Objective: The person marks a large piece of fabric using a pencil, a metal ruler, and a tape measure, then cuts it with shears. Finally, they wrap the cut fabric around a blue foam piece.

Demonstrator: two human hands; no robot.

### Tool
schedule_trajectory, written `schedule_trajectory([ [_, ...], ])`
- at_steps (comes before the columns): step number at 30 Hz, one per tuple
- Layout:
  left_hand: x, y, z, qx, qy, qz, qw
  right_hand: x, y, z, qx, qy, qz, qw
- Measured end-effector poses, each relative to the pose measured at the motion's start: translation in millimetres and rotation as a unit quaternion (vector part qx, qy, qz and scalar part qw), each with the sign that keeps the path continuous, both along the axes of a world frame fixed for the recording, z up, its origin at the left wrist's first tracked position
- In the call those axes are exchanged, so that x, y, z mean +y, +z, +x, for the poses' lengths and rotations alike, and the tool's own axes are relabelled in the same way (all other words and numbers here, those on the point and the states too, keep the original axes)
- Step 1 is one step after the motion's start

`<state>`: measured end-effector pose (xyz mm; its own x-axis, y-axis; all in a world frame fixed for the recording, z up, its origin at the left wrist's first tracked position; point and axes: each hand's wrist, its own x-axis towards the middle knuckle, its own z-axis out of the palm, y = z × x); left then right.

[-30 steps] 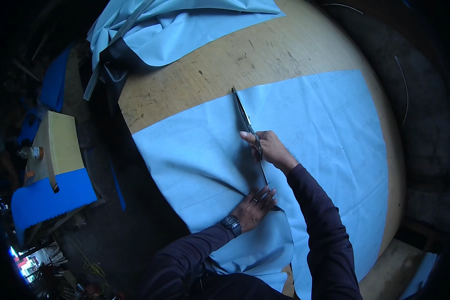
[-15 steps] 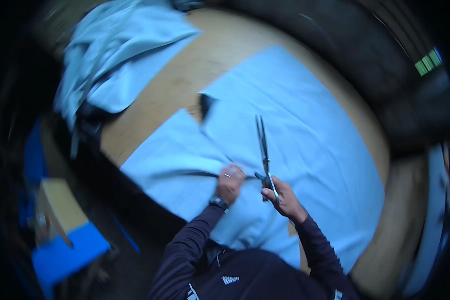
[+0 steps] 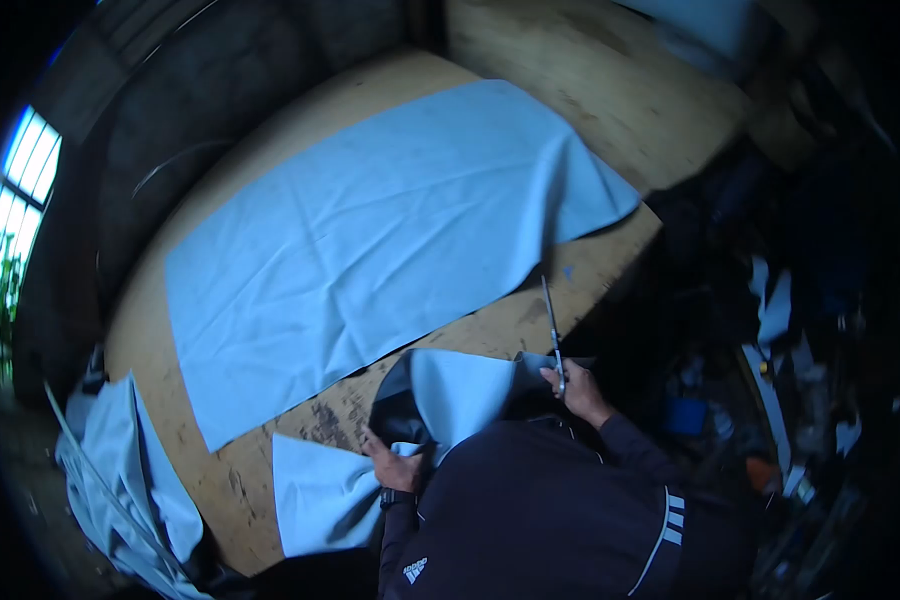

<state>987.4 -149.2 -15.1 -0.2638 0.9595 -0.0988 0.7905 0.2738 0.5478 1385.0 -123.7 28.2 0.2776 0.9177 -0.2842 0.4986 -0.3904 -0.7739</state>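
Observation:
My right hand (image 3: 578,392) grips a pair of scissors (image 3: 550,315) by the handles, the long blades pointing away from me over the table edge. In my left hand (image 3: 394,464), with a watch on its wrist, is a bunched part of a smaller light blue fabric piece (image 3: 460,390). That piece has a dark underside, folded up beside the hand, and its right end reaches to the scissors hand. Beyond both hands a large light blue fabric sheet (image 3: 350,250) lies spread on the wooden table, creased, its right end rippled.
The worn wooden table (image 3: 255,490) curves round in front of me. A heap of light blue fabric (image 3: 130,470) hangs at its left edge. Another wooden surface (image 3: 610,90) adjoins at the back right. Scraps and clutter (image 3: 770,400) cover the floor to the right.
The view has swung toward the right end of the table. The smaller piece now lies apart from the large sheet, drawn near my body. The scissors have moved right with my right hand.

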Motion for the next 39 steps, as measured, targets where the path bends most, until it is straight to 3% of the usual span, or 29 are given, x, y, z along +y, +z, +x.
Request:
schedule_trajectory([
  [3, 10, -26, -10, 0.114, -0.036, 0.087, 0.989, -19, -4, -1, 0.093, -0.046, -0.011, 0.995],
  [5, 12, -37, -23, 0.103, -0.075, 0.059, 0.99, -22, -13, -3, 0.067, -0.025, 0.026, 0.997],
  [7, 17, -15, -17, 0.007, -0.026, -0.027, 0.999, -25, -40, -6, 0.077, -0.014, 0.069, 0.995],
  [8, 10, -34, -27, 0.04, -0.079, 0.058, 0.994, -30, -43, -9, 0.123, 0.006, 0.059, 0.991],
  [9, 2, -92, -62, 0.149, -0.138, 0.182, 0.962, -29, -42, -4, 0.162, 0.02, 0.059, 0.985],
  [10, -2, -62, -38, 0.02, -0.07, 0.089, 0.993, -33, -38, 1, 0.126, 0.026, 0.072, 0.989],
  [11, -6, -83, -51, 0.106, -0.089, 0.101, 0.985, -42, -33, 3, 0.092, 0.035, 0.082, 0.992],
  [12, -4, -111, -83, 0.237, -0.239, 0.081, 0.938, -50, -34, 7, 0.108, 0.036, 0.067, 0.991],
  [13, -3, -117, -77, -0.103, -0.128, 0.082, 0.983, -58, -36, 15, 0.119, 0.046, 0.057, 0.99],
  [14, -10, -99, -72, 0.032, -0.158, 0.007, 0.987, -65, -32, 23, 0.128, 0.035, 0.059, 0.989],
  [15, -2, -115, -70, -0.115, -0.245, 0.033, 0.962, -75, -29, 26, 0.136, 0.027, 0.066, 0.988],
  [17, -14, -122, -43, -0.14, -0.256, 0.003, 0.957, -102, -41, 34, 0.057, -0.012, 0.097, 0.994],
  [20, -20, -125, 24, -0.259, -0.325, -0.006, 0.91, -161, -21, 42, 0.023, -0.136, 0.039, 0.99],
  [22, -14, -104, 73, -0.354, -0.371, 0.008, 0.859, -204, -24, 35, -0.043, -0.22, 0.038, 0.974],
  [23, -5, -94, 95, -0.4, -0.395, 0.03, 0.827, -225, -19, 30, -0.034, -0.257, -0.014, 0.966],
  [25, 26, -70, 130, -0.467, -0.432, 0.066, 0.768, -269, -32, 16, -0.063, -0.334, 0.024, 0.94],
  [26, 49, -64, 140, -0.457, -0.399, -0.046, 0.794, -290, -34, 6, -0.052, -0.362, 0.025, 0.93],
  [27, 54, -7, 169, -0.388, -0.412, 0.031, 0.824, -311, -36, 0, -0.041, -0.39, 0.028, 0.92],
  [28, 75, 14, 192, -0.392, -0.405, -0.021, 0.826, -327, -34, -5, -0.03, -0.417, 0.032, 0.908],
  [29, 78, 55, 216, -0.516, -0.39, -0.008, 0.762, -340, -29, -11, -0.019, -0.452, 0.019, 0.891],
  [30, 69, 115, 248, -0.591, -0.287, -0.056, 0.752, -352, -21, -18, -0.007, -0.483, 0.004, 0.875],
  [31, 85, 124, 256, -0.625, -0.279, -0.087, 0.724, -360, -14, -26, 0.008, -0.512, -0.009, 0.859],
  [32, 97, 144, 267, -0.605, -0.296, -0.089, 0.734, -367, -9, -31, 0.03, -0.536, 0.002, 0.844],
  [33, 95, 169, 286, -0.593, -0.322, -0.041, 0.737, -378, -21, -32, 0.02, -0.549, 0.021, 0.835],
  [35, 99, 188, 320, -0.516, -0.41, 0.165, 0.734, -389, -45, -35, 0.008, -0.574, 0.058, 0.817],
  [37, 102, 209, 361, -0.496, -0.425, 0.284, 0.702, -393, -46, -26, 0.062, -0.598, 0.053, 0.797],
  [39, 94, 253, 396, -0.602, -0.351, 0.21, 0.686, -400, -57, -17, 0.089, -0.605, 0.047, 0.79],
])
